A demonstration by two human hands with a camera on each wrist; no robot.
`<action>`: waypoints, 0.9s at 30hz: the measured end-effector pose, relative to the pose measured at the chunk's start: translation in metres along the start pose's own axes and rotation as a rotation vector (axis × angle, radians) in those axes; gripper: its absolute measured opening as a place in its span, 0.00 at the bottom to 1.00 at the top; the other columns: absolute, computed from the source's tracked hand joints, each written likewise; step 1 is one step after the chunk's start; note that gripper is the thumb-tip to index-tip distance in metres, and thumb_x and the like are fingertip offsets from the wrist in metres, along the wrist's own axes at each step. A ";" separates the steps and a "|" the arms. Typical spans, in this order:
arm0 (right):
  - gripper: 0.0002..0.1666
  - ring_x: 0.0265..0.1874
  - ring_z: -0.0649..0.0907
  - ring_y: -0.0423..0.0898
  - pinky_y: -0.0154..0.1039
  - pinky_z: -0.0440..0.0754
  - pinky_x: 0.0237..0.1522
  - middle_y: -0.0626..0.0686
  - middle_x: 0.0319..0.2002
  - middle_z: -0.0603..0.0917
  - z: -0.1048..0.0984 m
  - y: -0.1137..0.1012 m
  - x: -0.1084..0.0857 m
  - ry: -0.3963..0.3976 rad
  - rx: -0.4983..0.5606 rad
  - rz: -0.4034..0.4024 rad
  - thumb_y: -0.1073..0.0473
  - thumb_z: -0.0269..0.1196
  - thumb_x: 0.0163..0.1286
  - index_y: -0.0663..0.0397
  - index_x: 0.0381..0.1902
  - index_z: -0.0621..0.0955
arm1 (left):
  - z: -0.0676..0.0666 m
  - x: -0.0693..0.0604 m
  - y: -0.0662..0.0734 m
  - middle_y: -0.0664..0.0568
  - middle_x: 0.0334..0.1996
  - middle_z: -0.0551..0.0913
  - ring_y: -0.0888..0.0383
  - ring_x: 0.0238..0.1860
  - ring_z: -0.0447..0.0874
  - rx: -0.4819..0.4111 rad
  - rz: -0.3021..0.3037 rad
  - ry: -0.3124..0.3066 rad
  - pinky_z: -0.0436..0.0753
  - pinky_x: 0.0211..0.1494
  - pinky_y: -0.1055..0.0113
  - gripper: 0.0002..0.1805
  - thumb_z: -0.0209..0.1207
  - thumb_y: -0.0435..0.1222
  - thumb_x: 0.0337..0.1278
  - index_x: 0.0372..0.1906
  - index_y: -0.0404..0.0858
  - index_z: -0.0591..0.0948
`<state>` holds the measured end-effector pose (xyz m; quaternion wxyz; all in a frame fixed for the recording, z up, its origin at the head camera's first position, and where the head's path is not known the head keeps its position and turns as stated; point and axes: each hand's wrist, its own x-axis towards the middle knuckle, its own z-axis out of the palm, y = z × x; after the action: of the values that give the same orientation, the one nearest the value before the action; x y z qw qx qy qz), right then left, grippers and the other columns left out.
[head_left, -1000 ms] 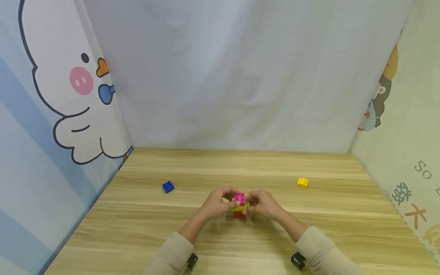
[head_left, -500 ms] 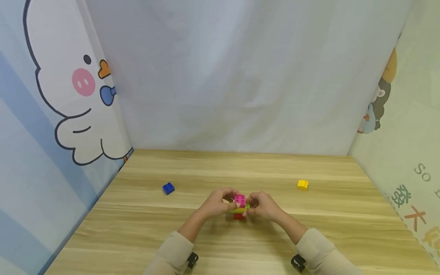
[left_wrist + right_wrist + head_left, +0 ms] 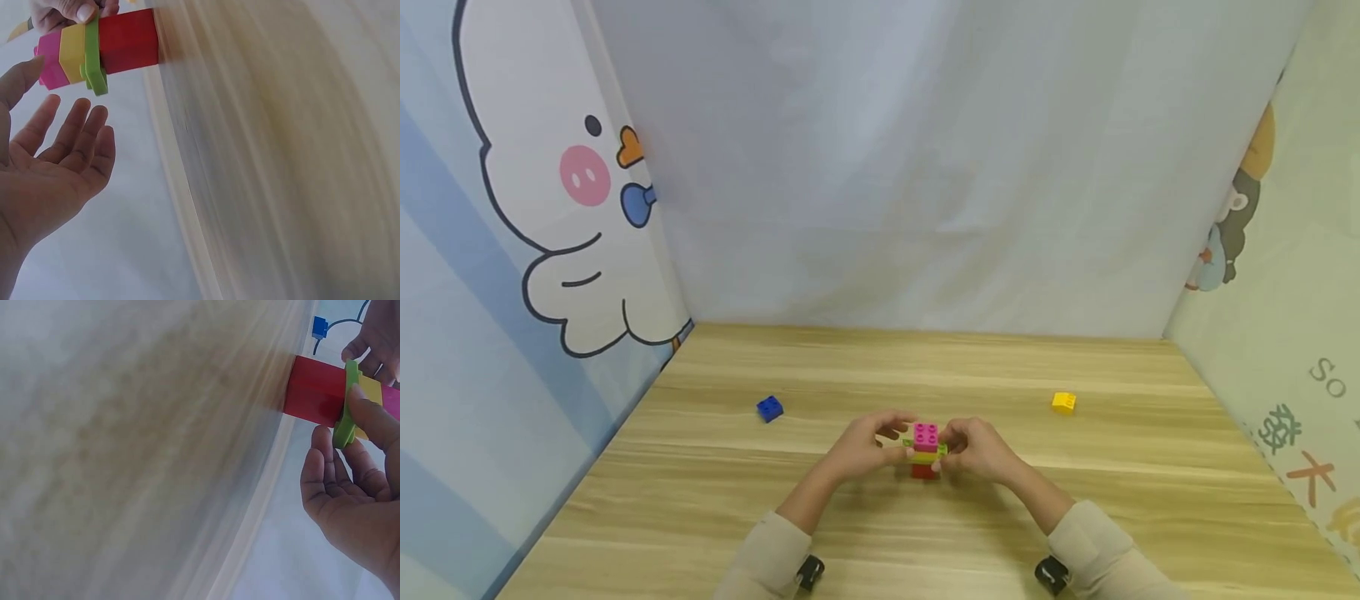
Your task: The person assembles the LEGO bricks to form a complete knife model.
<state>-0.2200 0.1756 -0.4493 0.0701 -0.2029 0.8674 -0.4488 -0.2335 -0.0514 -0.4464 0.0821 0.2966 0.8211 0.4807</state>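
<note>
A stack of blocks stands upright on the table between the two hands: red (image 3: 129, 40) at the bottom, a thin green piece (image 3: 92, 53), yellow (image 3: 72, 53), and pink (image 3: 926, 437) on top. The green piece sticks out on both sides. My left hand (image 3: 860, 447) is beside the stack with fingers spread and relaxed; in the left wrist view its fingers are apart from the blocks, the thumb close to the pink one. With thumb and fingers my right hand (image 3: 359, 500) pinches the green piece at its right end.
A blue block (image 3: 770, 408) lies at the left of the wooden table (image 3: 880, 550), a yellow block (image 3: 1063, 403) at the right. A pale curtain (image 3: 910, 167) hangs behind, with printed sheets on both sides.
My left hand has let go of the stack and moved slightly left, its fingers spreading. The right hand stays at the green piece.
</note>
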 end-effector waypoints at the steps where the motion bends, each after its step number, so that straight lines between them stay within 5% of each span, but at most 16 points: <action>1: 0.17 0.28 0.80 0.45 0.38 0.80 0.32 0.51 0.29 0.82 0.000 0.000 0.000 0.001 -0.001 -0.002 0.64 0.73 0.48 0.65 0.35 0.80 | -0.002 -0.001 -0.001 0.44 0.48 0.78 0.49 0.47 0.77 0.005 -0.006 0.003 0.76 0.46 0.55 0.26 0.64 0.39 0.51 0.57 0.38 0.75; 11: 0.17 0.29 0.80 0.45 0.38 0.80 0.33 0.51 0.29 0.81 -0.001 -0.004 -0.001 0.013 0.002 0.016 0.65 0.73 0.48 0.65 0.35 0.80 | -0.016 -0.009 -0.005 0.36 0.48 0.77 0.41 0.47 0.76 0.018 0.006 0.019 0.76 0.47 0.47 0.22 0.62 0.35 0.54 0.54 0.32 0.76; 27: 0.17 0.29 0.79 0.44 0.38 0.79 0.34 0.49 0.30 0.80 -0.002 -0.007 -0.001 -0.008 -0.018 0.034 0.64 0.73 0.48 0.64 0.35 0.80 | -0.034 -0.021 -0.018 0.37 0.48 0.78 0.44 0.46 0.77 0.047 -0.058 0.099 0.78 0.45 0.53 0.21 0.62 0.36 0.55 0.54 0.33 0.77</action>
<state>-0.2180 0.1738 -0.4422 0.0795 -0.1905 0.8744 -0.4391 -0.2384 -0.0948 -0.4470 0.0483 0.2503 0.8435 0.4727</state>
